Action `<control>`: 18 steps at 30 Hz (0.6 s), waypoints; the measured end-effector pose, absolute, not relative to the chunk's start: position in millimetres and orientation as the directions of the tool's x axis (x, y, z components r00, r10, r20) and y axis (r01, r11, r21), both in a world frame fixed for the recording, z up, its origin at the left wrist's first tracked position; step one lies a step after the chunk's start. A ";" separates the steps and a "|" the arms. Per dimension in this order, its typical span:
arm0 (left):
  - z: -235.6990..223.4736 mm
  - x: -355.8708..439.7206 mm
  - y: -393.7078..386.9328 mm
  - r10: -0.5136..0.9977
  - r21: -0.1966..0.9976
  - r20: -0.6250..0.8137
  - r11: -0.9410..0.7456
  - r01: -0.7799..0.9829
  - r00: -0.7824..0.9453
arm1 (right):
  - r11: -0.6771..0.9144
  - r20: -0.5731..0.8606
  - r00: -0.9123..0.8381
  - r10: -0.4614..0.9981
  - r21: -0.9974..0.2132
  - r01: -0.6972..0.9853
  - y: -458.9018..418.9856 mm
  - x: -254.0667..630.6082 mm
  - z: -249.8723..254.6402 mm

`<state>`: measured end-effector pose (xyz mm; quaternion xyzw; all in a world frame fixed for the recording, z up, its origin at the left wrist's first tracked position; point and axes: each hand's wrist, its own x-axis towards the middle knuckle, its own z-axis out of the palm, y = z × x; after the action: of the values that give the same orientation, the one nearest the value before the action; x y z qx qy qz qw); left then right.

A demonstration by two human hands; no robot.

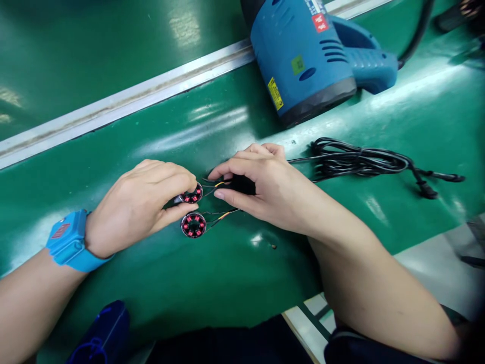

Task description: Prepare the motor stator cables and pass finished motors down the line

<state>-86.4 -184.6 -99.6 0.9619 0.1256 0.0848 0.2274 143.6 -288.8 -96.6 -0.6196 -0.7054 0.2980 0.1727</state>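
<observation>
Below the blue tool point(303, 65), the left hand point(138, 197) pinches a coil ring point(194, 197), best rim-held. Whether the right hand point(278, 184) grips wires point(220, 185) is unclear.

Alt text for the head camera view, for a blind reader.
The left hand holds a small red-coiled ring over a green table, the right hand at its wires. A matching ring lies nearer; a blue power tool and bundled black cable lie rightward.

The top edge cuts off the blue tool point(303, 60).
</observation>
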 end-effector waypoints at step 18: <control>-80.4 -59.8 -166.6 0.447 0.781 -0.242 -0.436 0.446 0.861 | 0.113 0.027 -0.122 0.992 -0.608 0.786 -287.2 122.5 -110.7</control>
<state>-59.8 -166.6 -80.4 0.8475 0.2634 0.0006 0.4608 122.5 -287.2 -110.7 -0.6243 -0.7120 0.2322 0.2222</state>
